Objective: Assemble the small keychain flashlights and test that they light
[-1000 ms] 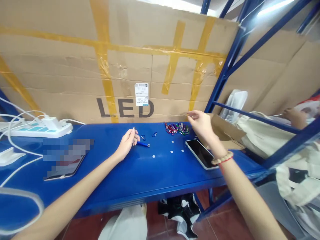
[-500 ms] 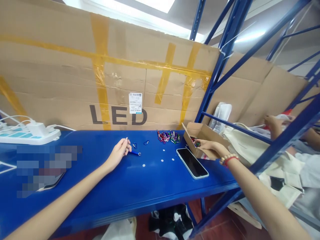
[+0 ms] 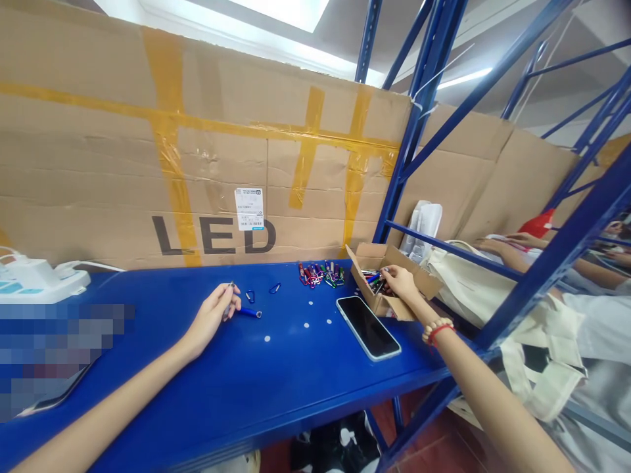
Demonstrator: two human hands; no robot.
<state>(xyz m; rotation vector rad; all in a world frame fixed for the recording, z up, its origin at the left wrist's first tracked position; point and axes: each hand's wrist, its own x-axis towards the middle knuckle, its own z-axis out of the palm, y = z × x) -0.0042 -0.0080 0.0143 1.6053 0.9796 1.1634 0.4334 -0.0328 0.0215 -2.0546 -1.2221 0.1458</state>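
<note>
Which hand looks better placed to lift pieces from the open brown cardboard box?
Likely right: the right hand is partly inside the open brown cardboard box; the left hand sits apart, beside a slim blue tube.

Tabletop (image 3: 236, 394) I'm seeing from over here looks like painted metal, smooth with a soft sheen. Blue tube (image 3: 250, 313) and loose carabiner (image 3: 250, 297) both read as glossy coloured metal to me, and the small piece (image 3: 231, 285) in the left hand (image 3: 213, 316) has a shiny metallic end. Open box (image 3: 382, 306) and big panel (image 3: 98, 177) are matt cardboard, the panel creased, with slick plastic tape (image 3: 170, 157) and a paper label (image 3: 249, 209). Phone screen (image 3: 367, 327): glossy. Bag (image 3: 473, 295): dull cream cloth. Power strip (image 3: 59, 289): smooth white plastic.
</note>
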